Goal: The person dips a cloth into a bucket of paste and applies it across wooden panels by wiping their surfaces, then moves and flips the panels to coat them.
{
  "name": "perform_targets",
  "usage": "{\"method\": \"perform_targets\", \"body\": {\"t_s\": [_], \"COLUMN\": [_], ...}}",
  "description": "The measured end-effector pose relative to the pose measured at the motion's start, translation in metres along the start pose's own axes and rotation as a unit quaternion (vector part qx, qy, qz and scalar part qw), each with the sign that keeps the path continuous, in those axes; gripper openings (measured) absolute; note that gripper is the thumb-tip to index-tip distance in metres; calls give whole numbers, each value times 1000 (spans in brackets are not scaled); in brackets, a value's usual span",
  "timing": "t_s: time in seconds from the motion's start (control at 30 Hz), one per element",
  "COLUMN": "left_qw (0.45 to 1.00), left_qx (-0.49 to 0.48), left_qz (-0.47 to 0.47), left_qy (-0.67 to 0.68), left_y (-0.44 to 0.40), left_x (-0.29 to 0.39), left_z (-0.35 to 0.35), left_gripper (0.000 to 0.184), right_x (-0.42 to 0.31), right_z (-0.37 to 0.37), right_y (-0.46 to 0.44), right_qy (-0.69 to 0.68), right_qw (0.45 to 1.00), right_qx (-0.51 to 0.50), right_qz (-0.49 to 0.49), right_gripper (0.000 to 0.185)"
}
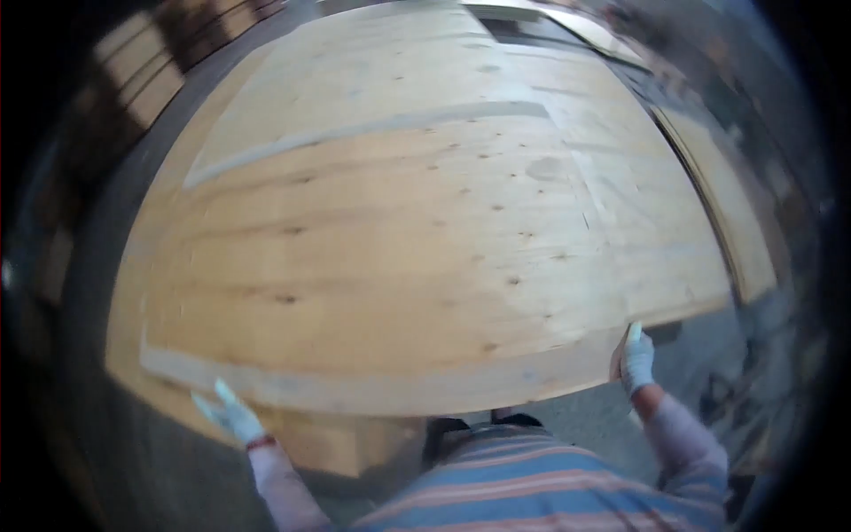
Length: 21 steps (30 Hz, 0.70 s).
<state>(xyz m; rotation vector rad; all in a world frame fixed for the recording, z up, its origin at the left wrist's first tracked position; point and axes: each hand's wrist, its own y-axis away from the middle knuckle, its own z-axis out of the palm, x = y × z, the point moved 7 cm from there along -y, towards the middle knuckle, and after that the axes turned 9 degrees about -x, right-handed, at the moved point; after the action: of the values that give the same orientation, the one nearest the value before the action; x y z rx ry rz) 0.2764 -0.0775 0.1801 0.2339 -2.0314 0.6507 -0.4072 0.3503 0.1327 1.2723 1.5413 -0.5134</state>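
Note:
A large, thin wood veneer sheet (pixel 381 266) with dark knots lies before me, a pale strip running along its near edge. My right hand (pixel 637 362), in a light glove, is closed around that near edge toward the right, thumb on top. At the near left corner is my gloved left hand (pixel 232 417), its thumb and fingers spread apart beside the edge. Whether its fingertips touch the sheet I cannot tell. Another veneer sheet (pixel 355 71) lies flat beyond the first one.
Stacked wood (pixel 139 66) stands at the far left. Along the right side runs another stack of boards (pixel 718 195) behind a dark gap. Grey floor (pixel 567 434) shows below the sheet's near edge. The outer parts of the view are blurred.

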Motion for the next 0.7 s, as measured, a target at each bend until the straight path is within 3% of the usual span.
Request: {"method": "perform_targets", "body": {"t_s": [0.03,0.07,0.1,0.13,0.23,0.27,0.3,0.37,0.4,0.47,0.53,0.57,0.7], "left_qw": [997,987,976,973,967,966,966,959,955,941,911,888,762], "left_qx": [28,-60,-108,-132,-183,-201,-216,-257,-274,-298,-309,-307,-291], "left_qz": [-44,-147,-179,-172,-131,-112,-83,-3,42,148,273,341,556], "left_qy": [-59,-38,-61,-78,-117,-120,-119,-117,-102,-60,-12,16,161], "left_y": [-35,-49,-56,-55,-28,-20,-16,-3,4,29,50,66,150], "left_x": [-55,-61,-57,-50,-16,-7,7,48,77,151,250,304,520], "left_z": [-8,-11,3,22,74,89,102,134,149,184,214,225,237], "left_gripper": [74,74,73,72,69,68,67,65,64,62,60,59,56], "right_x": [-2,-12,-34,-39,61,83,107,228,269,282,286,249,215], "right_z": [7,13,21,23,57,88,129,233,290,344,357,331,293], "right_y": [6,11,16,19,-5,-15,-15,-15,-10,3,15,18,2], "right_qy": [106,177,224,273,217,282,337,285,351,279,60,17,-57], "right_qw": [991,978,969,957,975,959,941,953,916,933,979,935,926], "right_qx": [83,111,107,99,51,15,-27,-99,-183,-194,-27,-200,-149], "right_qz": [-12,-9,3,19,13,10,13,38,68,119,193,292,343], "right_gripper": [60,65,64,62,55,49,42,26,32,45,70,83,90]}}
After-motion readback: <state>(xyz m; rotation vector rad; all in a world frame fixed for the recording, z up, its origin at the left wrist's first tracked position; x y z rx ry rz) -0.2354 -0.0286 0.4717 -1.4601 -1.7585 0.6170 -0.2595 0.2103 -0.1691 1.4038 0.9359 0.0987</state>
